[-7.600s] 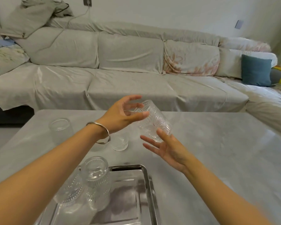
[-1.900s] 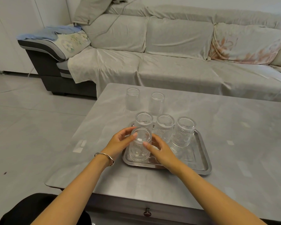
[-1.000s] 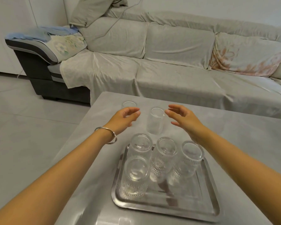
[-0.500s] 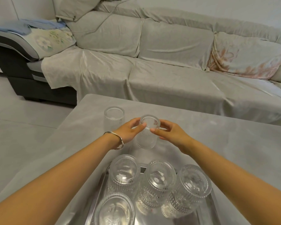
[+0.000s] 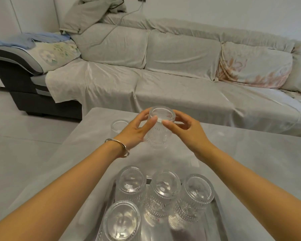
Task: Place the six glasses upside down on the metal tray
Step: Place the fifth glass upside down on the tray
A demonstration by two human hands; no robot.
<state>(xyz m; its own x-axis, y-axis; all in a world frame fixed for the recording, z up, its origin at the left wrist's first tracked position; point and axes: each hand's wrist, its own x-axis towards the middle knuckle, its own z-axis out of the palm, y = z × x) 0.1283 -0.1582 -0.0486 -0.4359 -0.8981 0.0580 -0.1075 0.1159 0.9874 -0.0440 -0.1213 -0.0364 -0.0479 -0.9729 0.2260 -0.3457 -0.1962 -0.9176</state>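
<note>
A clear ribbed glass (image 5: 158,134) hangs above the grey table, gripped near its top from both sides by my left hand (image 5: 135,133) and my right hand (image 5: 188,133). Whether its mouth or base faces up I cannot tell. Another glass (image 5: 119,126) stands on the table behind my left hand. On the metal tray (image 5: 217,216) near the bottom edge several glasses stand upside down: three in a row (image 5: 130,184) (image 5: 164,189) (image 5: 196,192) and one in front at the left (image 5: 122,223).
The grey table (image 5: 250,162) stretches to the right. Behind it runs a long sofa (image 5: 163,80) under a pale cover, with a floral cushion (image 5: 254,65) at the right. Grey floor tiles lie to the left.
Both hands have lifted the glass off the table and brought it a little higher and nearer. The camera has tilted, so the tray sits lower in view.
</note>
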